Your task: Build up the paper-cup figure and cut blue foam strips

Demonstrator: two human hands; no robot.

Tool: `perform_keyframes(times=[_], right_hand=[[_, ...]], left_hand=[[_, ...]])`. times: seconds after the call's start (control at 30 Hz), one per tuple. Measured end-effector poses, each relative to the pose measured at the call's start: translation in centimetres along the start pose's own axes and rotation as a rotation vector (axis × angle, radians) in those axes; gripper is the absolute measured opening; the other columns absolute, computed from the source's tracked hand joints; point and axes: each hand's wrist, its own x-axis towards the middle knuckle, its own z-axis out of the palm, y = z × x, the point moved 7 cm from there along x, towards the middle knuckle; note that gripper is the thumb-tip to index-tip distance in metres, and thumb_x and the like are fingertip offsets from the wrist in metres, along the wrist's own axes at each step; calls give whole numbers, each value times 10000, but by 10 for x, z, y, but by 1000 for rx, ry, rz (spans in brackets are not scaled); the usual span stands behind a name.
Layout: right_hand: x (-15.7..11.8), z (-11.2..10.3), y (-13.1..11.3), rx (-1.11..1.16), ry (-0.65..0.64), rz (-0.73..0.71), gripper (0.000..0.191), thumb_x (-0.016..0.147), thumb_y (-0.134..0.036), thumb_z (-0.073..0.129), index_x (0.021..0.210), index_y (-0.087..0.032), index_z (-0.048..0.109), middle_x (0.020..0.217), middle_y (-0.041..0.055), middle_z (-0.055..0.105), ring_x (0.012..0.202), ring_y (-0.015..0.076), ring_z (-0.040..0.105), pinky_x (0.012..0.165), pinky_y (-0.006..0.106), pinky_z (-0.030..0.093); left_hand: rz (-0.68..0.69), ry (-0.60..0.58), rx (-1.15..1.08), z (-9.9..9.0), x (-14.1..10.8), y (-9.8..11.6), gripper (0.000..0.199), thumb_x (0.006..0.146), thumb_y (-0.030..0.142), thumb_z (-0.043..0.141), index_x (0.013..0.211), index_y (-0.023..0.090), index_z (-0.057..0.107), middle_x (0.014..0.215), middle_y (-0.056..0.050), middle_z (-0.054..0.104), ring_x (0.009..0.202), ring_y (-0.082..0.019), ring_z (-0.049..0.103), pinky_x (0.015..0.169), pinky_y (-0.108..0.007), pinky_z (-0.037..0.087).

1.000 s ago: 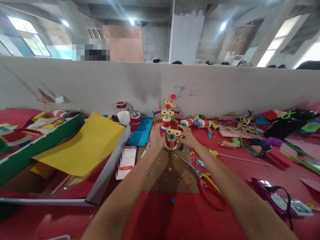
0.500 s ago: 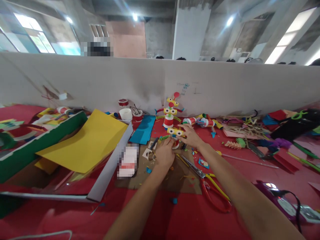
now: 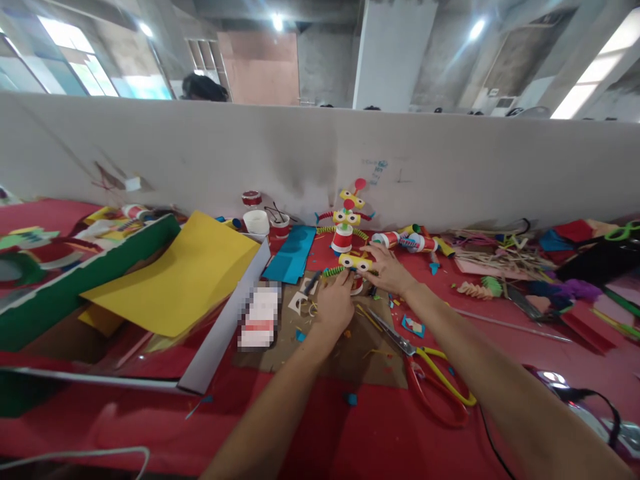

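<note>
A small paper figure with a yellow eyed head (image 3: 356,262) and a red and white cup body stands at the middle of the brown board (image 3: 300,353). My left hand (image 3: 336,303) is at its lower left, fingers bent against the body near a green folded-paper arm (image 3: 332,272). My right hand (image 3: 387,268) touches the right side of the yellow head, thumb and fingers curved around it. Behind it stand taller finished-looking figures (image 3: 343,237) with eyes and red discs. Fingertips are partly hidden by the figure.
Scissors (image 3: 433,373) with red and yellow handles lie by my right forearm. A box (image 3: 205,353) holding yellow paper (image 3: 175,280) is on the left. Blue paper (image 3: 291,255), cups (image 3: 257,221) and thin sticks (image 3: 495,257) lie farther back.
The view has shifted slightly, so most things appear a little to the right. Both hands remain at the figure, with little visible change in their hold.
</note>
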Motion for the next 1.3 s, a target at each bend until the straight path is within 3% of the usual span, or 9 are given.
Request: perform_keyframes(times=[0.2, 0.37, 0.63, 0.8, 1.07, 1.3], right_hand=[[-4, 2, -1, -35, -15, -19, 246, 766, -400, 623, 920, -231, 716, 1295, 97, 513, 1275, 338, 352, 1056, 534, 312], [-4, 1, 0, -28, -10, -21, 319, 825, -447, 546, 946, -202, 712, 1298, 116, 506, 1277, 324, 354, 1073, 510, 302], [1, 1, -1, -41, -41, -36, 287, 807, -451, 572, 854, -206, 715, 1312, 109, 493, 1298, 330, 331, 1067, 519, 307], [-1, 0, 0, -27, -42, -21, 309, 810, -453, 571, 944, -212, 710, 1316, 112, 495, 1294, 337, 334, 1064, 534, 298], [-4, -3, 8, 224, 36, 48, 274, 846, -420, 541, 907, -224, 723, 1303, 84, 515, 1259, 294, 380, 1060, 509, 294], [2, -8, 13, 454, 63, 137, 242, 726, -419, 682, 899, -253, 721, 1283, 63, 551, 1190, 271, 477, 1040, 459, 329]], left_hand=[[17, -15, -5, 1, 3, 1, 543, 764, 43, 402, 1273, 210, 493, 1340, -104, 513, 1122, -269, 539, 952, -433, 363], [37, -52, 3, -1, 6, 2, 538, 766, 39, 397, 1276, 190, 481, 1351, -108, 501, 1121, -267, 544, 937, -411, 372], [30, -78, -12, -4, 10, 2, 531, 727, 19, 431, 1220, 194, 523, 1281, -103, 558, 1076, -252, 569, 915, -378, 388], [19, -94, 8, -6, 10, 3, 496, 737, 40, 440, 1199, 192, 535, 1269, -100, 563, 1048, -241, 580, 903, -363, 407], [-8, -112, 21, -9, 8, 1, 554, 751, 70, 448, 1270, 259, 495, 1327, -33, 532, 1052, -222, 587, 920, -373, 440], [-44, -92, -173, -7, 5, -9, 613, 727, 54, 492, 1327, 179, 472, 1391, -58, 475, 1193, -222, 516, 982, -328, 437]])
